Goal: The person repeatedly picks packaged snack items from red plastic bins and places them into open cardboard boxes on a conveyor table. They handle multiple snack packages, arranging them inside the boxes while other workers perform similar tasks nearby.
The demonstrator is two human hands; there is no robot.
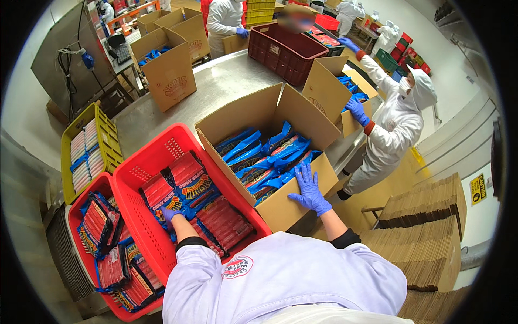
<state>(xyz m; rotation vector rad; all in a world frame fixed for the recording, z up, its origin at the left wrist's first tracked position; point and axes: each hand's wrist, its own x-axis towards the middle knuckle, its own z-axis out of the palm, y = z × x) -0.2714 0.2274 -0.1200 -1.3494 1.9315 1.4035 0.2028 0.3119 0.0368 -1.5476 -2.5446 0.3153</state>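
My left hand [171, 217], in a blue glove, reaches into a red plastic crate [186, 133] beside vacuum packs of red sausages [222, 218]. It touches a blue-edged pack there, but its fingers are too hidden to show a grip. My right hand [311, 193], gloved too, lies with fingers spread over the near right edge of an open cardboard box [286, 212]. Inside that box, several blue sausage packs [264, 159] stand on edge in rows.
Left, another red crate [89, 269] and a yellow crate [101, 121] hold packs. A steel table [224, 73] carries another filled box [171, 81] and a dark red crate [280, 56]. At right, a co-worker [386, 127] handles a box; flattened cartons [415, 248] are stacked nearby.
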